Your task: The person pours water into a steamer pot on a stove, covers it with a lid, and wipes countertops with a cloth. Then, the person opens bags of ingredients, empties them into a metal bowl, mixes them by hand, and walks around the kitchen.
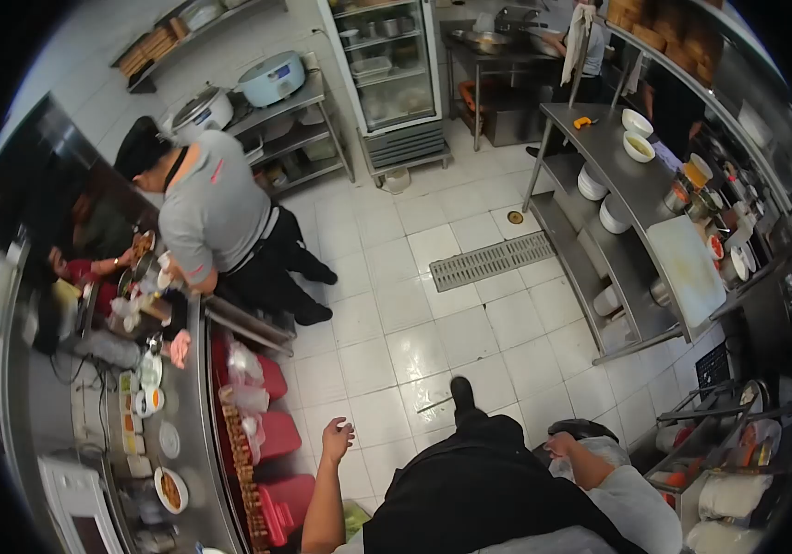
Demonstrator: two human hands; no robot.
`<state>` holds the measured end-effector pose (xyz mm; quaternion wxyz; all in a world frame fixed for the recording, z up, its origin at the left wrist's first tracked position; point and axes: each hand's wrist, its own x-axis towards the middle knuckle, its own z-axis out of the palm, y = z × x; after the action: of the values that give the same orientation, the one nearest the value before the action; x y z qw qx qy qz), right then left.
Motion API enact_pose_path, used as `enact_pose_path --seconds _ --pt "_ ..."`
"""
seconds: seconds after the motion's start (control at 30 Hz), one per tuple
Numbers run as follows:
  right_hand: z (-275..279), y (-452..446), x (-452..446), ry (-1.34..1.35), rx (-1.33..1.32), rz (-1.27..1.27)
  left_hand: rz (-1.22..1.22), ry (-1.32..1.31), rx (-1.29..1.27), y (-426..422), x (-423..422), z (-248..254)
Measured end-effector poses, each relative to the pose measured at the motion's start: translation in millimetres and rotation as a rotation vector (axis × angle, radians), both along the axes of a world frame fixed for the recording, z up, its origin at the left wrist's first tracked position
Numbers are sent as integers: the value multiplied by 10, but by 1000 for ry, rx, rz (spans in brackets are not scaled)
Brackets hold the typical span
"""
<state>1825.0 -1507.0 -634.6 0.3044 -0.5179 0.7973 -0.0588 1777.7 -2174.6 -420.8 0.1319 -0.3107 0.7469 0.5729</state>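
Observation:
My left hand (338,439) hangs in the air over the white tiled floor, its fingers loosely bent and apart, with nothing in it. Beyond the wrist lie red plastic bins (276,434) under the counter. At my right side, my right hand (560,445) is held low with curled fingers. Pale, see-through material (562,468) shows just below those fingers; whether they grip it is hard to make out. A dark rounded shape (585,429) is close behind this hand. My black apron (479,489) fills the space between my arms.
A co-worker in a grey shirt (220,203) bends over the left steel counter (183,397). A steel table (590,138) with bowls stands at right, beside a loaded rack (691,415). A glass-door fridge (386,74) is ahead. A drain grate (493,260) crosses the floor.

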Motion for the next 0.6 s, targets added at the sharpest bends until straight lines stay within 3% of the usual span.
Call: enact_pose_path --seconds 0.07,0.13,0.17,0.2,0.23,0.27,0.3,0.33,0.37,0.4,0.43,0.47,0.5,0.53,0.57,0.6 --pt "-134 -32 32 -126 -91 176 -16 -16 -22 -53 -225 -74" --pt "-139 -154 -407 -914 572 -1535 -36 -108 16 -129 -312 -347" --pt "-106 -207 -648 -877 510 -1421 -38 -186 67 -210 -207 -510" --pt "56 -259 -1065 -689 388 -1097 -148 -292 101 -327 -12 -774" --pt "238 -321 -1493 -339 305 -733 -265 -376 137 -393 -110 -974" --pt "404 -378 -1925 31 220 -487 -274 -369 126 -329 -374 -852" --pt "91 -427 -2363 30 325 -603 -332 -369 39 -149 -412 -571" --pt "335 -631 -2844 -122 442 -821 -387 -390 -36 127 -359 -108" --pt "741 -758 -3200 139 74 -845 -461 -246 -108 118 -236 -389" --pt "1074 -955 -3531 51 -161 -1168 -528 -101 -193 86 -99 -713" --pt "1415 -1176 -3943 -48 -141 -1223 -546 -96 -189 97 -188 -767" --pt "1252 -1289 -4296 11 -170 -1125 -555 -116 -162 95 -335 -822" --pt "1566 -1497 -4584 -95 -265 -1231 -566 -133 -139 73 -535 -909" --pt "1199 -1553 -4865 -72 -356 -1155 -603 -130 -124 35 -814 -1011" --pt "1549 -1746 -5029 12 -286 -1163 -664 -131 -121 -60 -1059 -1150" --pt "1621 -1840 -5161 -48 -390 -1179 -730 -122 -129 -121 -1326 -1214"
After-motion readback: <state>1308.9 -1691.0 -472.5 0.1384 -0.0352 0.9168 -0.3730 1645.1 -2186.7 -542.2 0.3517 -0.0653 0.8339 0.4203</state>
